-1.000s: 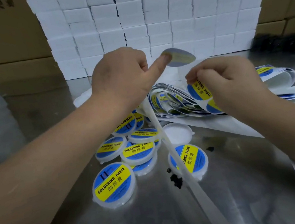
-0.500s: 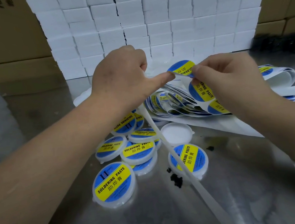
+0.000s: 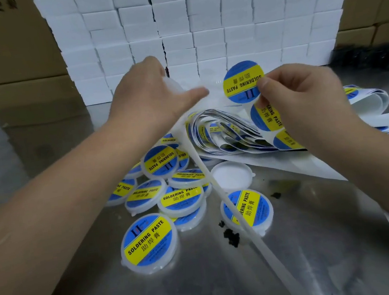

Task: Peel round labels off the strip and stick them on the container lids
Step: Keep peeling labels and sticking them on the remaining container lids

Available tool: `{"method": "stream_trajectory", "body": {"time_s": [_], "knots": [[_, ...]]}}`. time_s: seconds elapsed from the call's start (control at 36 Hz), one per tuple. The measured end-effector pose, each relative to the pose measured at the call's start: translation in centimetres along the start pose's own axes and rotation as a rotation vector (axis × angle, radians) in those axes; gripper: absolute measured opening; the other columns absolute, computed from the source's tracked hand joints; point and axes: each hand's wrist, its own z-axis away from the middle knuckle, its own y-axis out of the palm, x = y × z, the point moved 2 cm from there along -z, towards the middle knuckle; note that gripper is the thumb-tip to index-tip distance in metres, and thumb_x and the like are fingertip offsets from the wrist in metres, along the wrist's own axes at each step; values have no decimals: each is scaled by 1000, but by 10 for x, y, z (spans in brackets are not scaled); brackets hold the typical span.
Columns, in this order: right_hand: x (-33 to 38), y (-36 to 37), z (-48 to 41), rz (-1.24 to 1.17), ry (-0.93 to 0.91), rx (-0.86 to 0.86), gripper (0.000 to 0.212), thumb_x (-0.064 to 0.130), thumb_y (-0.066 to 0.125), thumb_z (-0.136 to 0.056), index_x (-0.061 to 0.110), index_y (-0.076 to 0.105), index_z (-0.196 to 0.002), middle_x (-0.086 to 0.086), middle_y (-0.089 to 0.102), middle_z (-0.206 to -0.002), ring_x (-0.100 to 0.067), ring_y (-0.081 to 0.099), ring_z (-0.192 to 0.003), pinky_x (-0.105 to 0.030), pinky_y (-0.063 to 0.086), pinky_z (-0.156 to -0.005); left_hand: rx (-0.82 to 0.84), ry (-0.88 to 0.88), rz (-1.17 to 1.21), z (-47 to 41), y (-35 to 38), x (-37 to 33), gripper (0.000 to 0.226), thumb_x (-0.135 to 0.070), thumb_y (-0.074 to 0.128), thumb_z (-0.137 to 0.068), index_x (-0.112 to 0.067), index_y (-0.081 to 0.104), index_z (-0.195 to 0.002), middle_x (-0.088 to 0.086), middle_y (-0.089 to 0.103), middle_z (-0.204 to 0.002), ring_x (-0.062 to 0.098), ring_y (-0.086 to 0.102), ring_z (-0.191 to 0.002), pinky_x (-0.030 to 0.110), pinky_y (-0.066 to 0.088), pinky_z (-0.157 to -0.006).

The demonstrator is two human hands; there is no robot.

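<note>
My right hand (image 3: 306,106) pinches a round blue-and-yellow label (image 3: 241,81) by its right edge, printed face toward me, above the table. My left hand (image 3: 151,101) hovers just left of it with its thumb stretched toward the label, apart from it and blurred. Its fingers curl round a translucent white lid (image 3: 175,86), mostly hidden. A narrow white backing strip (image 3: 241,217) runs from under that hand toward me. The folded label strip (image 3: 225,131) lies under my right hand. Several labelled containers (image 3: 181,198) are piled below my left hand, and one bare white lid (image 3: 231,174) lies beside them.
The shiny metal table (image 3: 310,243) carries dark crumbs (image 3: 231,237) near a labelled container (image 3: 251,210). A wall of white boxes (image 3: 198,24) stands behind, with cardboard cartons (image 3: 6,60) on the left and right. White backing paper (image 3: 313,169) trails off to the right.
The label that stuck to my left thumb has passed to my right hand, which now holds it up face toward me. My left thumb has drawn away to the left.
</note>
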Motion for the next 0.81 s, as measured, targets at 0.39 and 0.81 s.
{"method": "stream_trajectory", "body": {"time_s": [0.39,0.81], "knots": [[2,5,5,-111,-63,152,28,22,57,-88,34,62,-63,20,60,-53,7,51,-49,-3,33,-47,133,-288,976,2,14,-13,20,-17,37,-99,-28,45,-85,-6,41,-99,20,57,-86,24,55,-54],[8,7,6,-260,-37,225,27,14,58,-87,34,64,-69,21,62,-54,7,57,-54,-4,42,-54,444,-210,1183,16,13,-24,41,2,34,-95,-32,56,-105,-1,57,-112,20,69,-86,34,58,-66]]}}
